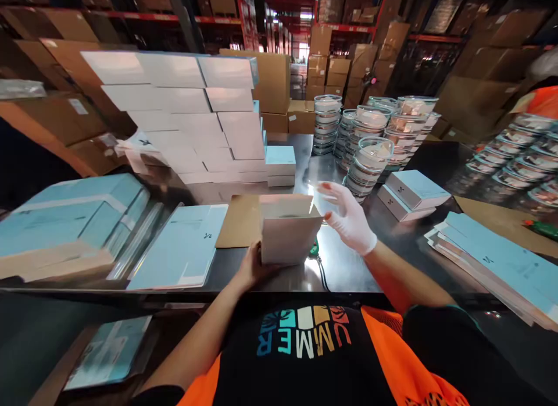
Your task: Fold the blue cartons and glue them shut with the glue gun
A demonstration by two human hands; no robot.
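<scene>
An open white box [290, 240] stands in front of me at the middle of the table, its flap folded outward toward me. My left hand [251, 267] grips the lower left side of this box; part of its fingers is hidden behind or beneath it. To the right of the box, my right hand [349, 220] is raised in a white glove that leaves some fingertips bare. Its thumb and fingers are spread, with nothing visible between them. Beneath the box's left side lies a brown cardboard piece [236, 223]. A small green object [314, 248] with a black cord sits beside the box.
Stacked white boxes [187, 127] rise at the back left. Round clear-lidded containers [366, 167] stand in piles at the back right. Flat blue sheets lie left [178, 243] and right [510, 260]. Two closed boxes [414, 191] rest on the right. Another person's orange sleeve [540, 106] shows far right.
</scene>
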